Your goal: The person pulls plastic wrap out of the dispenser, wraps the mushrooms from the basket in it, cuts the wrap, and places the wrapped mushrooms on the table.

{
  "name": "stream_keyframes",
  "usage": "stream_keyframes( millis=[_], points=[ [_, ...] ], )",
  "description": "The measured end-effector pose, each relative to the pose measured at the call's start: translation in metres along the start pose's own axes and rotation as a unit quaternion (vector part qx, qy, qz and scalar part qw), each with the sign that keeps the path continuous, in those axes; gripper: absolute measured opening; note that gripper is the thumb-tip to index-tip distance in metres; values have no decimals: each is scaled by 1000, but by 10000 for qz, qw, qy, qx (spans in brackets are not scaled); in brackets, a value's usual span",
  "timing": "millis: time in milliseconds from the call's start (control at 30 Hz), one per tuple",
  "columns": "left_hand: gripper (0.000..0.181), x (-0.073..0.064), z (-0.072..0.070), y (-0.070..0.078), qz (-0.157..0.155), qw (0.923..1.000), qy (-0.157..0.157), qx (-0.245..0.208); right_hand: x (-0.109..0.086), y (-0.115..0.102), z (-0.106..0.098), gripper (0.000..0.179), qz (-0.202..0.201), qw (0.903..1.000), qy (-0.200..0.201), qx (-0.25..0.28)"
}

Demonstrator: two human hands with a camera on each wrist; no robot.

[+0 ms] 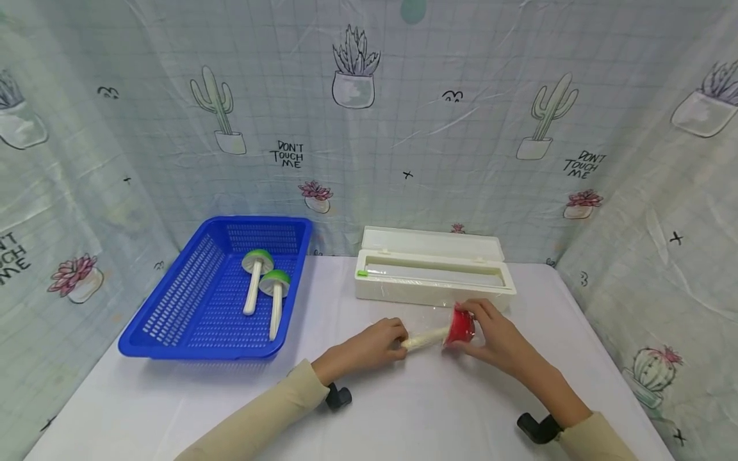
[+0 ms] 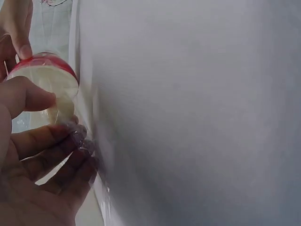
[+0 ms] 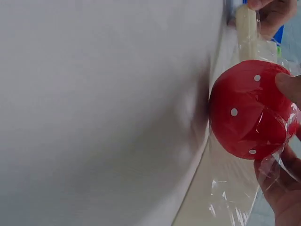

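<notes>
A toy mushroom with a red, white-dotted cap point(image 3: 244, 110) and a cream stem point(image 1: 425, 339) lies sideways between both hands. Clear plastic film point(image 3: 225, 188) clings around the cap and trails off it. My left hand point(image 1: 377, 346) pinches the stem near its free end, with film over the fingers point(image 2: 70, 155). Thumb and fingers of my right hand point(image 1: 498, 336) grip the cap from opposite sides. Just behind them stands a long white cling-film dispenser point(image 1: 435, 296), its lid point(image 1: 432, 243) raised and a green slider point(image 1: 362, 273) at its left end.
A blue plastic basket point(image 1: 190, 349) stands at the left, holding two green-capped mushrooms point(image 1: 257, 261) with pale stems. White cloth covers the table point(image 1: 415, 416). A printed cactus curtain point(image 1: 403, 141) encloses the back and sides.
</notes>
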State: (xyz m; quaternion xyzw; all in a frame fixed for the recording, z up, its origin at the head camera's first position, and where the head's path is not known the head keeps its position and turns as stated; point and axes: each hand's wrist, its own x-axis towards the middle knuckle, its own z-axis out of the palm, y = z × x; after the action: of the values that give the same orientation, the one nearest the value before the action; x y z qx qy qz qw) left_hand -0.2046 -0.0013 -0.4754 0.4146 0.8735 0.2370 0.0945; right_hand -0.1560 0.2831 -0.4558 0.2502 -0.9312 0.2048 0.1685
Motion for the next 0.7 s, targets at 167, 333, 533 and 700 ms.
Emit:
stream_keyframes(
  millis=[167,333,533,700],
  points=[
    [16,3,-1,-3,-148,9989,128,-437,10,4,-3,75,287,9990,-271,231],
    [31,4,-4,-6,-385,9946,265,-929,11,11,-7,78,431,9953,-635,595],
    [29,8,-7,-5,-52,9980,275,-575,1,19,-8,56,642,9891,-616,1174],
    [16,10,-4,-2,125,9993,346,61,-3,18,-6,34,857,9872,-468,1262]
  ],
)
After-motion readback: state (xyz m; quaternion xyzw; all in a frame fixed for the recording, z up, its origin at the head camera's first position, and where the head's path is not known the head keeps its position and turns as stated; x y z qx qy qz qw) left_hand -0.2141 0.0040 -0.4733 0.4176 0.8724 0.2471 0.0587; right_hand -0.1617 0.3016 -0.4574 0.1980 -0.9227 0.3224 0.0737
